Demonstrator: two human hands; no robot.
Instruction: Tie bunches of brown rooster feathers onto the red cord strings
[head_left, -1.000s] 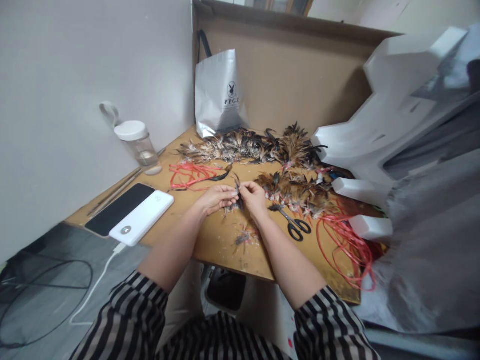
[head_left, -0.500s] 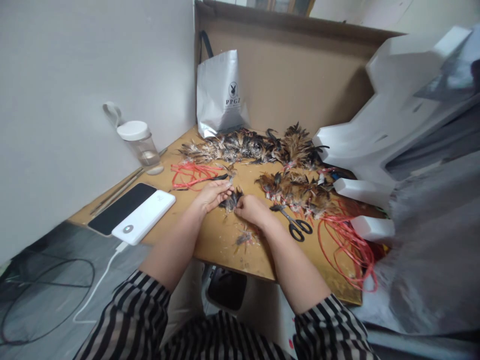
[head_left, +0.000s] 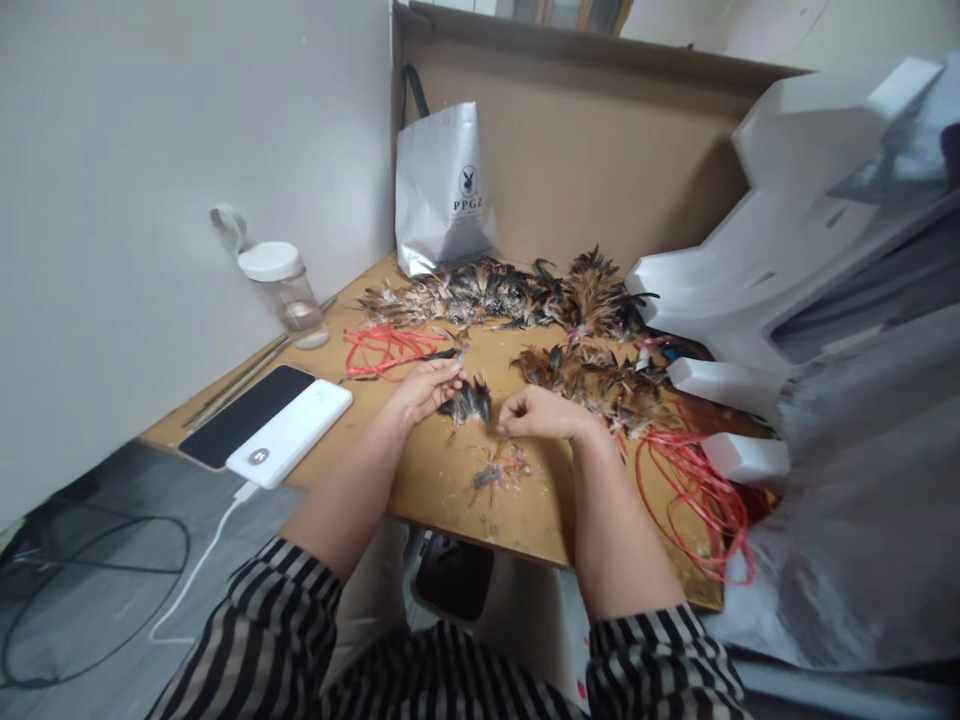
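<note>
My left hand [head_left: 429,388] pinches a small feather [head_left: 463,352] by its base between thumb and fingertips. Just below those fingers a small dark pile of feathers [head_left: 471,402] lies on the table. To the right of that pile is my right hand [head_left: 534,412], its fingers curled closed; whatever they may hold is too small to make out. Nearer the table's front edge are scattered feather scraps [head_left: 495,472]. Bunches of brown feathers [head_left: 592,378] lie behind my right hand, and that forearm covers the scissors.
A long row of feather bunches [head_left: 487,290] runs along the back, before a silver bag [head_left: 439,190]. Red plastic strings [head_left: 386,350] lie left, with more red strings [head_left: 701,490] right. A lidded bottle [head_left: 289,300], phone [head_left: 247,412], power bank [head_left: 292,430] and white foam [head_left: 697,270] flank the table.
My right hand has moved right, away from the small dark pile, and its forearm now hides the scissors. My left hand stays in place with the feather.
</note>
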